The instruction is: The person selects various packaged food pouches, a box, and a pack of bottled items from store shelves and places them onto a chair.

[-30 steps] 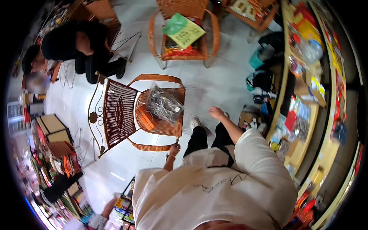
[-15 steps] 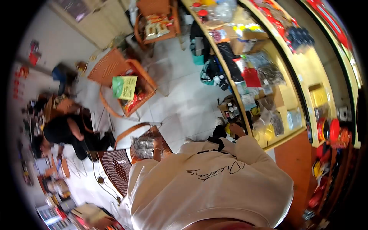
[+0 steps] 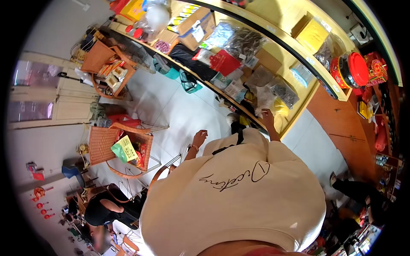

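My left hand hangs over the floor in front of me, with its fingers loosely curled and apart and nothing in them. My right hand is at the front edge of the lit display shelf, its fingers closed at the end of a clear plastic bag. Close beyond it lies another clear bag with dark contents. A yellow package sits beside the right hand.
A wicker chair holding a green and yellow bag stands to the left. Another chair with packets is farther back. A person in black bends over at lower left. A red-lidded jar stands on the right-hand shelf.
My view has turned toward the shelf. My left hand has come away from the clear package on the chair beside me. My right hand has moved in to the plastic bag on the shelf.
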{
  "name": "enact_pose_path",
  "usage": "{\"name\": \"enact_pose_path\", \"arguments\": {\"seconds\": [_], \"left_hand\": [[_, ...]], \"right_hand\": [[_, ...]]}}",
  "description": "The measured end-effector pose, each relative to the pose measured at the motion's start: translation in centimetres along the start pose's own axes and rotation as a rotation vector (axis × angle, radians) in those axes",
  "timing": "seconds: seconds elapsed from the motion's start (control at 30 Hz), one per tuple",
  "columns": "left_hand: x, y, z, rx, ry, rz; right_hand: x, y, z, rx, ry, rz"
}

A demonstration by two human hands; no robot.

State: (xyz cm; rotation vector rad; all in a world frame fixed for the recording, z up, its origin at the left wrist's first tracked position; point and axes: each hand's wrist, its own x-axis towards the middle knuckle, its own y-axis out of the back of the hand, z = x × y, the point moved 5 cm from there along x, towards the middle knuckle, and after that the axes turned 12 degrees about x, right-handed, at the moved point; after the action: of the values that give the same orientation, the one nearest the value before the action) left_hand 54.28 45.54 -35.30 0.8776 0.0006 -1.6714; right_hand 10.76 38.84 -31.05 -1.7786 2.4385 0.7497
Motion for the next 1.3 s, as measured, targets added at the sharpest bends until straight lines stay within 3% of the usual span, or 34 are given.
{"name": "enact_pose_path", "arguments": {"seconds": [0.27,0.37,0.4,0.53,0.67,0.8,0.9,1.0,1.1,1.2,1.3], "left_hand": [[9.0,-7.2,12.2,0.082,-0.071,-0.385],[10.8,-9.2,18.5,0.168,-0.109,-0.425],[11.5,-10.1,19.8,0.169,-0.114,-0.421],[12.4,-13.3,25.1,0.383,-0.297,-0.469],[12.6,-16.1,27.5,0.575,-0.412,-0.553],[14.0,-17.7,27.4,0.526,-0.458,-0.569],[14.3,-17.8,28.2,0.510,-0.304,-0.673],[14.2,-16.8,31.0,0.370,-0.283,-0.638],[12.9,-14.4,35.4,-0.079,-0.221,-0.562],[9.4,-9.9,39.2,-0.464,-0.252,-0.573],[6.7,-5.4,39.3,-0.483,-0.213,-0.469]], "right_hand": [[3.9,4.3,-1.1,-0.281,0.056,0.232],[4.7,7.1,-3.8,-0.574,0.008,0.497],[5.4,8.0,-4.1,-0.551,0.117,0.466],[9.3,10.0,-4.3,-0.837,-0.132,0.233],[12.9,11.2,-2.9,-0.999,-0.127,0.174],[15.6,11.5,-1.1,-0.886,0.001,0.132],[15.7,11.9,-5.1,-0.837,-0.226,-0.009],[15.2,12.2,-8.1,-0.320,-0.112,-0.091],[11.9,9.3,-13.1,0.532,-0.379,-0.402],[9.3,7.1,-17.3,0.636,-0.460,-0.535],[7.8,3.5,-20.5,0.694,-0.381,-0.648]]}}
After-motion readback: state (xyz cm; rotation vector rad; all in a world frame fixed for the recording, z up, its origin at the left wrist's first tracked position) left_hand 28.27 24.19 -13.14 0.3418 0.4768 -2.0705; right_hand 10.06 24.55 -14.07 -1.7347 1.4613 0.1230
